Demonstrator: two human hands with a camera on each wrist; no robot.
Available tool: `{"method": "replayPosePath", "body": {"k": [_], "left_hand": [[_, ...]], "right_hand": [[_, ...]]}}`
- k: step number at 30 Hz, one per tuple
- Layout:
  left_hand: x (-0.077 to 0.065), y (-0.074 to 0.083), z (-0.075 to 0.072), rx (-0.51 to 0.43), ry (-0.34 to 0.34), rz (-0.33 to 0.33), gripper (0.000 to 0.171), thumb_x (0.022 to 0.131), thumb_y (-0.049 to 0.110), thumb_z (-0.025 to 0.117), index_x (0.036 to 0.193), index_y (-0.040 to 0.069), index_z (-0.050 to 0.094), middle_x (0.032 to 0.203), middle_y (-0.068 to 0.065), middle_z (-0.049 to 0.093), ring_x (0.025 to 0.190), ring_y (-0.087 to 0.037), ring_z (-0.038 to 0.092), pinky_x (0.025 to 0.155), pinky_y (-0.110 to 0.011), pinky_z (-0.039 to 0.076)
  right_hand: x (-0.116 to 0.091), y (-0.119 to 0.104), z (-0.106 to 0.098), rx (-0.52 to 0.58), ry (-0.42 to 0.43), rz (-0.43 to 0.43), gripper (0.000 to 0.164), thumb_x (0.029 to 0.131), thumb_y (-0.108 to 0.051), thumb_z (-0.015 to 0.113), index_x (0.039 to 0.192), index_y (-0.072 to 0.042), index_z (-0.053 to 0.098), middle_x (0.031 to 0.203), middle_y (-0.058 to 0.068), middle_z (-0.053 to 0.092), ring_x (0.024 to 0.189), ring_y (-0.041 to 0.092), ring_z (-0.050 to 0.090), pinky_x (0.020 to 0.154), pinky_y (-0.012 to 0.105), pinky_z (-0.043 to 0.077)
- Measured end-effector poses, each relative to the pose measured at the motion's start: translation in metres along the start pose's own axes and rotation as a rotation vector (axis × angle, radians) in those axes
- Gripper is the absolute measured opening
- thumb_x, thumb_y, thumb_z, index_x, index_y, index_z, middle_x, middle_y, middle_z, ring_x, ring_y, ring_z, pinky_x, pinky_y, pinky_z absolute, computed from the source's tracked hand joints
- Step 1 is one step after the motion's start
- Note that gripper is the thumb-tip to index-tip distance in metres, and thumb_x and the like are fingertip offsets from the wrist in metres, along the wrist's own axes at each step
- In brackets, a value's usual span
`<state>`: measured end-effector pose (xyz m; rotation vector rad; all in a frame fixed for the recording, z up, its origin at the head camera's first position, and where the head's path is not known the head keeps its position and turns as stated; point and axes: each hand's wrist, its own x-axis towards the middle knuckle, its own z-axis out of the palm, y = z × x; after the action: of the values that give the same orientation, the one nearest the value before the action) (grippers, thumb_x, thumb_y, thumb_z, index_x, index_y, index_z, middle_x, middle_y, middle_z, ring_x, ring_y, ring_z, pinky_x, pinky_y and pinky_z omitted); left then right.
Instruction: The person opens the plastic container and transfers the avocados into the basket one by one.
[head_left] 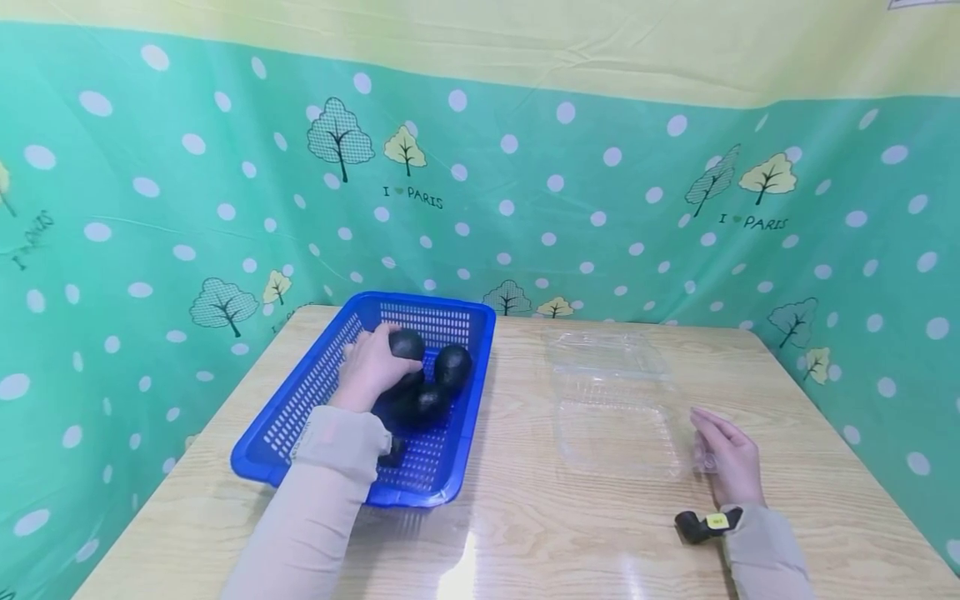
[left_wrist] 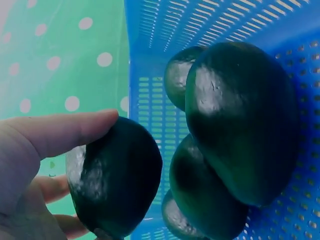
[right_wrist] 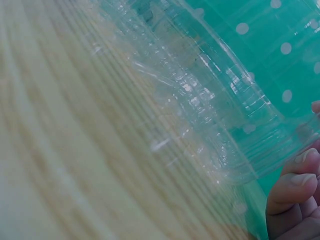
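Note:
My left hand [head_left: 369, 368] grips a dark green avocado [left_wrist: 120, 175] with thumb and fingers at its sides, over the blue basket [head_left: 485, 350]. More avocados [left_wrist: 240, 120] lie together in the basket, on its right side in the head view. At the right, my right hand [head_left: 731, 461] pinches the edge of a clear plastic container [head_left: 618, 442] that stands lid-up on the wooden table. In the right wrist view, curled fingers [right_wrist: 295, 195] sit at the container's corner, with the thumb barely in frame.
The container's raised lid [head_left: 607, 354] lies toward the back of the table [head_left: 525, 517]. A green polka-dot curtain [head_left: 420, 233] hangs behind and along both sides. A black device with a yellow label [head_left: 705, 525] is strapped at my right wrist.

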<state>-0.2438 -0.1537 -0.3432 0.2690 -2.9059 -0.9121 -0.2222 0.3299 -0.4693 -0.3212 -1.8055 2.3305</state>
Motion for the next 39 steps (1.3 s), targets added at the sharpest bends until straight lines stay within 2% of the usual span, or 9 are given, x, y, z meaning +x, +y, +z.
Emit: {"method": "replayPosePath", "body": {"k": [7, 14, 22, 29, 34, 39], "left_hand": [[0.004, -0.009, -0.004, 0.035, -0.026, 0.037, 0.071, 0.083, 0.039, 0.074, 0.142, 0.009, 0.047, 0.139, -0.026, 0.052, 0.123, -0.048, 0.047, 0.097, -0.063, 0.043], [0.008, -0.019, -0.009, -0.024, -0.089, 0.115, 0.071, 0.084, 0.038, 0.073, 0.139, 0.002, 0.047, 0.137, -0.026, 0.055, 0.121, -0.042, 0.055, 0.1, -0.056, 0.046], [0.013, -0.027, -0.013, -0.053, -0.144, 0.166, 0.069, 0.085, 0.036, 0.072, 0.136, -0.003, 0.045, 0.135, -0.029, 0.054, 0.121, -0.044, 0.054, 0.1, -0.058, 0.045], [0.02, -0.039, -0.012, -0.052, -0.169, 0.261, 0.07, 0.082, 0.03, 0.077, 0.134, -0.003, 0.045, 0.135, -0.029, 0.053, 0.122, -0.044, 0.052, 0.101, -0.058, 0.044], [0.024, -0.044, -0.012, -0.018, -0.191, 0.312, 0.07, 0.078, 0.025, 0.08, 0.134, -0.003, 0.046, 0.132, -0.03, 0.054, 0.12, -0.044, 0.053, 0.098, -0.059, 0.045], [0.023, -0.048, -0.012, 0.057, -0.251, 0.333, 0.068, 0.076, 0.022, 0.081, 0.132, 0.0, 0.049, 0.129, -0.028, 0.057, 0.117, -0.043, 0.055, 0.096, -0.059, 0.046]], "right_hand": [[-0.001, 0.0, 0.0, 0.003, -0.004, -0.004, 0.013, 0.094, -0.019, 0.069, 0.101, -0.026, 0.076, 0.06, -0.008, 0.056, 0.048, 0.003, 0.049, 0.042, 0.018, 0.04], [0.0, -0.001, 0.0, -0.026, -0.001, 0.004, 0.013, 0.093, -0.021, 0.07, 0.102, -0.028, 0.075, 0.062, -0.009, 0.057, 0.049, 0.003, 0.05, 0.042, 0.017, 0.04], [0.0, -0.001, 0.0, -0.023, 0.005, 0.01, 0.012, 0.093, -0.021, 0.07, 0.1, -0.029, 0.076, 0.063, -0.009, 0.057, 0.049, 0.003, 0.049, 0.042, 0.017, 0.04], [0.0, 0.0, 0.001, -0.03, 0.017, 0.02, 0.012, 0.093, -0.022, 0.07, 0.099, -0.03, 0.076, 0.064, -0.009, 0.057, 0.049, 0.003, 0.049, 0.042, 0.017, 0.04], [0.0, 0.0, 0.001, -0.028, 0.014, 0.025, 0.012, 0.093, -0.022, 0.07, 0.1, -0.03, 0.076, 0.063, -0.009, 0.056, 0.049, 0.002, 0.048, 0.042, 0.016, 0.039], [0.0, 0.0, 0.0, -0.041, 0.011, 0.028, 0.012, 0.094, -0.023, 0.069, 0.101, -0.03, 0.075, 0.063, -0.01, 0.055, 0.049, 0.002, 0.048, 0.042, 0.016, 0.039]]}}
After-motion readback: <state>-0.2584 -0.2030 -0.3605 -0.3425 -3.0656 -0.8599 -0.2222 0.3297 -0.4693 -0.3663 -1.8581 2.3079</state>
